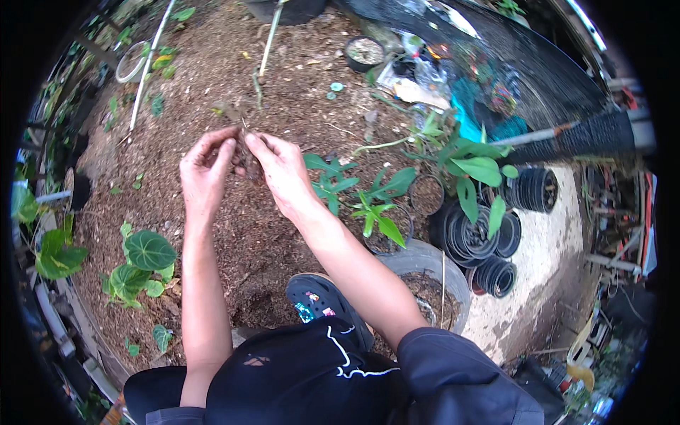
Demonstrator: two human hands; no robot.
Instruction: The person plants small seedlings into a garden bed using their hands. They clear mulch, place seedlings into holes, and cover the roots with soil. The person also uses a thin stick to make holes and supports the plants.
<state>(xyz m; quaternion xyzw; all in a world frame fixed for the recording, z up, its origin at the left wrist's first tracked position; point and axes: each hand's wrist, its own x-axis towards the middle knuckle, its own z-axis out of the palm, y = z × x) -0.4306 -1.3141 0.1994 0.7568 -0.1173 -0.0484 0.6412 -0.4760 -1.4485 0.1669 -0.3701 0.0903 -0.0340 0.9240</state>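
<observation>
Over the soil in front of me, my two hands meet around a small dark clump of soil and roots (249, 166). My right hand (281, 167) grips it between thumb and fingers. Soil-smeared fingers of my left hand (206, 162) are bent at the clump's left side; whether they pinch part of it is hidden. A thin pale stem or root pokes up between the thumbs, and a blurred brownish bit shows just above them. Below lies a bed of brown, crumbly soil (255, 260).
Heart-leaved plants (141, 265) grow at left. Right of my hands stand a lobed-leaf plant (340, 183) and a large grey pot (451, 281). Stacked black pots (467, 234) sit beyond, on pale ground. A white pole (151, 64) rises at upper left; black netting (542, 69) hangs upper right.
</observation>
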